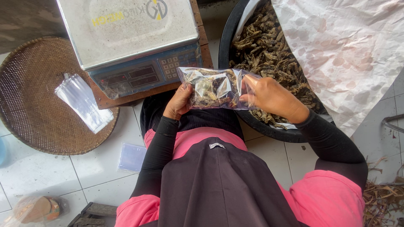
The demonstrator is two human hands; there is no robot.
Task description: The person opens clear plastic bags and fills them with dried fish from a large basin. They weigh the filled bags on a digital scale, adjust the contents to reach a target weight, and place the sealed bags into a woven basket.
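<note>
I hold a small clear plastic bag filled with dark dried pieces between both hands, in front of my chest. My left hand grips its left end from below. My right hand pinches its right end, fingers over the opening edge. Just behind my right hand sits a black tub heaped with the same brown dried pieces. A digital weighing scale with a bare steel platform stands beyond the bag, on a wooden board.
A round woven tray at the left carries a stack of empty clear bags. Another clear bag lies on the white tiled floor. White crumpled paper covers the tub's right side. Dry scraps litter the right floor.
</note>
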